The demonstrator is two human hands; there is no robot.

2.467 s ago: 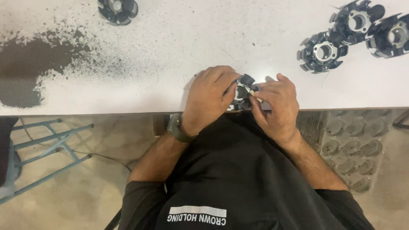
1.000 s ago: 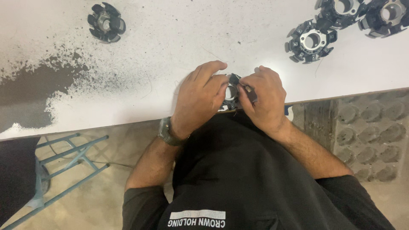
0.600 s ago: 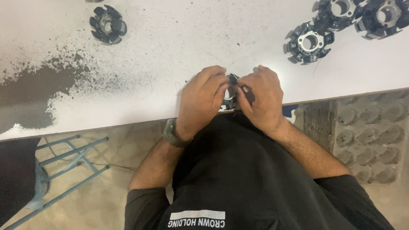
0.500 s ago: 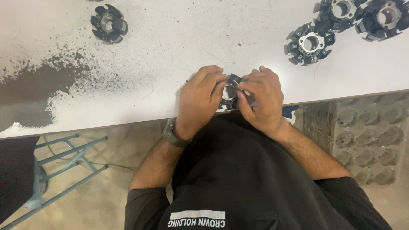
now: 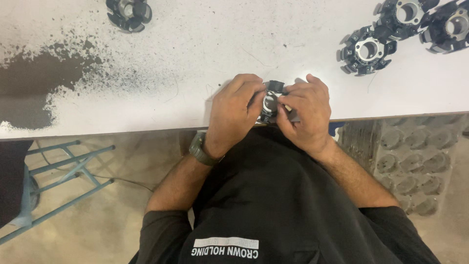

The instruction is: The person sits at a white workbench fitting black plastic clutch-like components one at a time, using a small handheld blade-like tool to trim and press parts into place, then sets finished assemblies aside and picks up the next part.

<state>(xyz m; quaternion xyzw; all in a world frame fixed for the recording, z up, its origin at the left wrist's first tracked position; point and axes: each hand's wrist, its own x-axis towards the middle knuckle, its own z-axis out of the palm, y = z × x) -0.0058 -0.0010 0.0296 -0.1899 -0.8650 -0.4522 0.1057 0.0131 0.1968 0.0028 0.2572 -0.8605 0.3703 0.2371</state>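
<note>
Both my hands close around one small black round metal part (image 5: 270, 99) with radial teeth and a silvery centre, at the near edge of the white table (image 5: 195, 44). My left hand (image 5: 235, 111) wraps it from the left, a dark watch (image 5: 199, 149) on that wrist. From the right, my right hand (image 5: 304, 111) grips it, fingers pressed over its rim. Most of the part is hidden by my fingers.
Three similar black toothed parts (image 5: 367, 50) (image 5: 405, 13) (image 5: 452, 25) lie at the table's far right, another one (image 5: 129, 11) at the far left. Dark powder (image 5: 34, 88) is spread over the left side. A blue metal frame (image 5: 58, 181) stands on the floor below, grey moulded trays (image 5: 415, 161) at right.
The view has shifted a little. My hands stay on the part at the table edge, with my fingers working slightly around its rim.
</note>
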